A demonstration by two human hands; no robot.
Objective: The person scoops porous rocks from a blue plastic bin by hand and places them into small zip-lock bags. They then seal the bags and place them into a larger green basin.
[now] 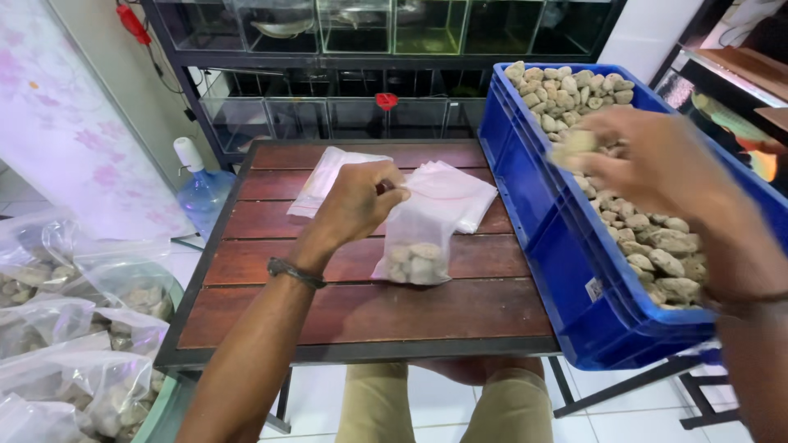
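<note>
Meanwhile left hand [359,199] holds one bag [417,238], right hand [648,156] one stone [577,144].

arms bare | left wrist [295,272] — dark band | trousers [443,406] — khaki

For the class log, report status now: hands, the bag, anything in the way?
Left hand pinching clear bag open at its top, a few stones inside. Right hand over blue crate, holding a stone, blurred. Spare bags lie behind; nothing between the hands.
</note>
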